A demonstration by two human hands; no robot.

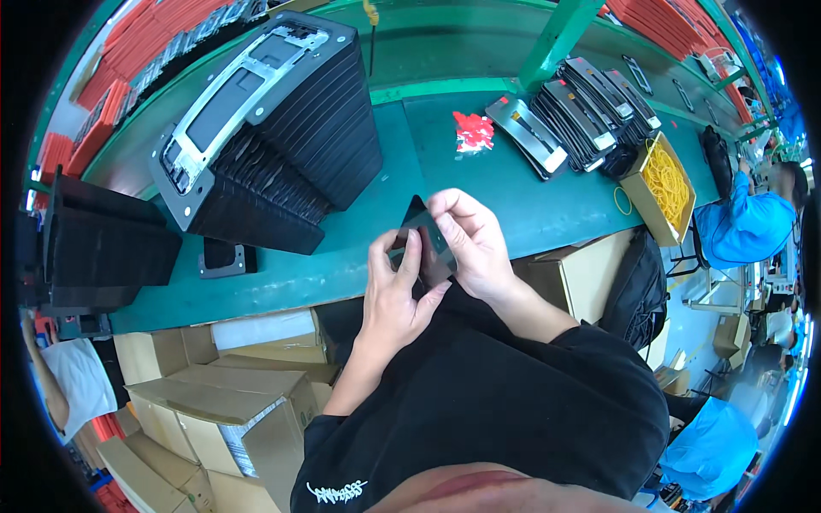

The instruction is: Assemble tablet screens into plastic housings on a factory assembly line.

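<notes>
At nine o'clock a dark stack of empty trays (pixel 103 248) sits on the green bench (pixel 342 256), and below it, toward seven o'clock, brown cardboard cartons (pixel 231 402) crowd the floor, one of them showing a pale label panel on its side whose print is too small to read. Up at eleven o'clock stands a tall stack of black moulded trays (pixel 291 145) topped by a grey metal frame (pixel 244 85); just beside its lower corner lies a small dark part (pixel 224 256). Near the middle of the view, over the bench's front edge, the left hand (pixel 395 291) grips the lower edge of a thin dark panel (pixel 425 239) with thumb and fingers closed on it, and the right hand (pixel 472 244) pinches its upper edge, fingers curled over the top. The panel looks light, stiff and smooth, probably easy to smudge or crack, so holding it by the edges as here seems wise. At twelve o'clock lie red scraps (pixel 473 132); at one o'clock a fanned row of grey and black parts (pixel 581 115); at two o'clock an open brown box of yellow rubber bands (pixel 663 184). Orange-red stacks (pixel 658 21) line the far shelf.
</notes>
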